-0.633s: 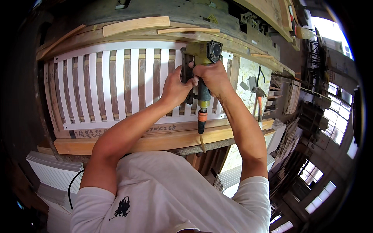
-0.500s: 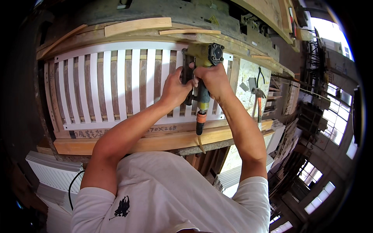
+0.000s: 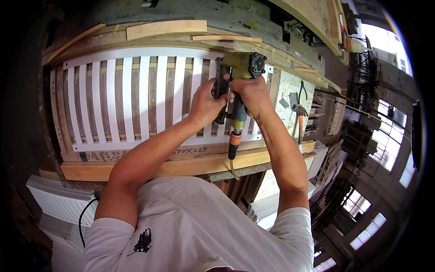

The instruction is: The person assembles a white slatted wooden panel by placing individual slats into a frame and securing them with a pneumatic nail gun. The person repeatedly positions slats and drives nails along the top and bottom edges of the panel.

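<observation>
An olive-green pneumatic nail gun (image 3: 243, 65) is held over the right part of a white slatted frame (image 3: 131, 145). My right hand (image 3: 254, 96) is wrapped round its handle, just below the round dark cap of the head. At the dark magazine, my left hand (image 3: 206, 103) grips with thumb and fingers on either side. An orange and black hose coupling (image 3: 234, 141) hangs from the handle's near end. The gun's nose is near the frame's far rail; whether they touch I cannot tell. White slats run between the far and near rails.
Wood strips (image 3: 166, 30) lie along the bench's far side. On a pale board to the right are a claw hammer (image 3: 300, 119) and pliers (image 3: 302, 93). A wooden rail (image 3: 90, 171) edges the bench nearest me. White slatted panels (image 3: 61, 195) are stacked at lower left.
The view has shifted slightly. Both hands keep their grip on the nail gun, and it stays at about the same place over the frame.
</observation>
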Tool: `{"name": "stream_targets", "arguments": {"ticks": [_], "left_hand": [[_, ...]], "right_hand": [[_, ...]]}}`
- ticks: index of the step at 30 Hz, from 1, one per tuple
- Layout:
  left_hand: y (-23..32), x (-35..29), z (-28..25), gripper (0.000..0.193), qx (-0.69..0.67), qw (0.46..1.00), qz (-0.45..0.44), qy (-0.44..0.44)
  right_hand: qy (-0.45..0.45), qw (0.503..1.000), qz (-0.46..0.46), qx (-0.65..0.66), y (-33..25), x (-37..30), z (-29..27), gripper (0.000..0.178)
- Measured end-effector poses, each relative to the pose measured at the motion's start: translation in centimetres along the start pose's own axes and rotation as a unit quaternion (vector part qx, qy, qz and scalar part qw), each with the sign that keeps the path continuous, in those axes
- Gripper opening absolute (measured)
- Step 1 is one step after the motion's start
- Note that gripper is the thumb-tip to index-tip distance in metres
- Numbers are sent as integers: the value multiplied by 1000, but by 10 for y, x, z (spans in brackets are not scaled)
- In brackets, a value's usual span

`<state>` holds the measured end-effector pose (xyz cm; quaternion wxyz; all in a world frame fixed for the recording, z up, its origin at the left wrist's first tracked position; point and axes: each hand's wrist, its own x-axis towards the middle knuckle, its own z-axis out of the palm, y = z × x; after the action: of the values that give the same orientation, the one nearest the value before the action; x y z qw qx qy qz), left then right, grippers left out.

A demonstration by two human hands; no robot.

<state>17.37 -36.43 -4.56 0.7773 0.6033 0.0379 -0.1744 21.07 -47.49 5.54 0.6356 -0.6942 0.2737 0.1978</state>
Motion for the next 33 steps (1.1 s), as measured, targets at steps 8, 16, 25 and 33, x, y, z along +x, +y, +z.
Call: {"name": "stream_targets", "arguments": {"ticks": [8,16,25,33], "left_hand": [[-7,3,-7,35,55,995,-59,-66],[-15,2,-5,24,-22,1000,-8,-3],[6,-6,-31,39,23,999,-17,14],[-2,-7,-35,34,15,999,-1,36]], "right_hand": [[14,1000,1,-12,-1,-1,4,22],[8,1000,-3,-21,-1,0,6,19],[-10,1000,15,8,-6,-2,30,19],[-10,1000,1,-19,-6,-1,39,20]]}}
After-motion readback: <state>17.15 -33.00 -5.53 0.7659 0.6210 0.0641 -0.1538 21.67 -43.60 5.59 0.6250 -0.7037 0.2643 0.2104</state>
